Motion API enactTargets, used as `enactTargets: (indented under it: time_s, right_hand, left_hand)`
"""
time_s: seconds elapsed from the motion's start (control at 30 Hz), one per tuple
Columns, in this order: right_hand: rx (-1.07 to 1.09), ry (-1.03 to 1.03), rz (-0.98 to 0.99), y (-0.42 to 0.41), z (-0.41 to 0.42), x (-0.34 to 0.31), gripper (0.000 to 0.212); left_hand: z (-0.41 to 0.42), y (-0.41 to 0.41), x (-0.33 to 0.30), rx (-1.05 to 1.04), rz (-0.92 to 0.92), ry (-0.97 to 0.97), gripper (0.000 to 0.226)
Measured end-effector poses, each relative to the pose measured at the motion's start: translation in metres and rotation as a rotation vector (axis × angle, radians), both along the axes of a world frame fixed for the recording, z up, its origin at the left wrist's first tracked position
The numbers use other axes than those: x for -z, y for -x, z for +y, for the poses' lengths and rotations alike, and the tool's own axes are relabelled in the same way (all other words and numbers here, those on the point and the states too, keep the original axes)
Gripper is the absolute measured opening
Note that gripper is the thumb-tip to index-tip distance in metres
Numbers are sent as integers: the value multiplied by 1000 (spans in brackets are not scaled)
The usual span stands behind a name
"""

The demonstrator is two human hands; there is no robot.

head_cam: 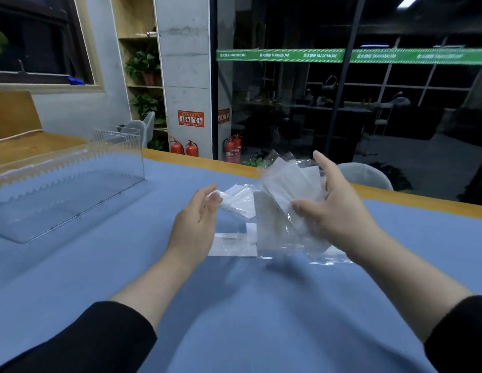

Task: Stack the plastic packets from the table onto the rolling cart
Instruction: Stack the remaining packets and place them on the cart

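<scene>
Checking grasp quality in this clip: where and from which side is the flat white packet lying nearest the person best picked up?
Probably by its near left corner, from the left. The flat white packet lies flush on the blue table; its right side is covered by the packets in the right hand. The left hand, open, is closest.

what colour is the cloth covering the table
Light blue, plain; the tablecloth shows best in the head view, the only one.

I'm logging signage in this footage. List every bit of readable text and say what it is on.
"MAXIMUM", repeated along the green banner on the glass wall; the characters beside each are too blurred to read.
Red safety sign on the concrete pillar: pictograms, text unreadable.
Fire extinguishers: labels too small.
Plastic packets in the right hand: no legible print.
</scene>
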State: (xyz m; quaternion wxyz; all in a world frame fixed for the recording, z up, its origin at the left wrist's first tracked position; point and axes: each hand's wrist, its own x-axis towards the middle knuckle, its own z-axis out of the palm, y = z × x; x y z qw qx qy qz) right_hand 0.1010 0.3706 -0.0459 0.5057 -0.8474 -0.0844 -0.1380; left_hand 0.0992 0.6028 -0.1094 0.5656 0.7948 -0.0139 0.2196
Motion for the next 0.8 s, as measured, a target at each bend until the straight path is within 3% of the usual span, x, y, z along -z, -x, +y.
enactTargets:
  time_s: [0.07,0.13,0.23,0.33,0.43,0.5,0.6,0.67,0.73,0.8]
  right_hand:
    - [-59,240,-72,30,-26,-36,96]
    - [-105,443,-64,54,-46,-59,98]
    - [-107,601,-10,73,-67,-58,100]
    - [-173,598,75,79,-82,-21,102]
    - [-115,455,89,80,-99,25,107]
    - [-46,333,62,78,-114,47,105]
    - [-78,277,57,78,-124,64,73]
    - [-87,279,46,78,-123,67,50]
    - [-61,291,-8,78,-121,66,42]
    - [-56,320,-109,80,-122,60,41]
  left_hand:
    - [-14,2,-6,30,-36,123,67]
    - [-41,10,-22,89,-44,332,55]
    - [-100,25,-46,227,138,547,53]
    - [-148,41,-37,237,240,487,64]
    - [-163,41,-7,188,169,242,61]
    - [-160,35,2,177,164,182,60]
    - [-158,34,-3,190,235,321,63]
    - [-159,36,-5,226,227,308,82]
    - [-159,38,-4,253,188,300,95]
    - [-161,39,-5,234,141,376,93]
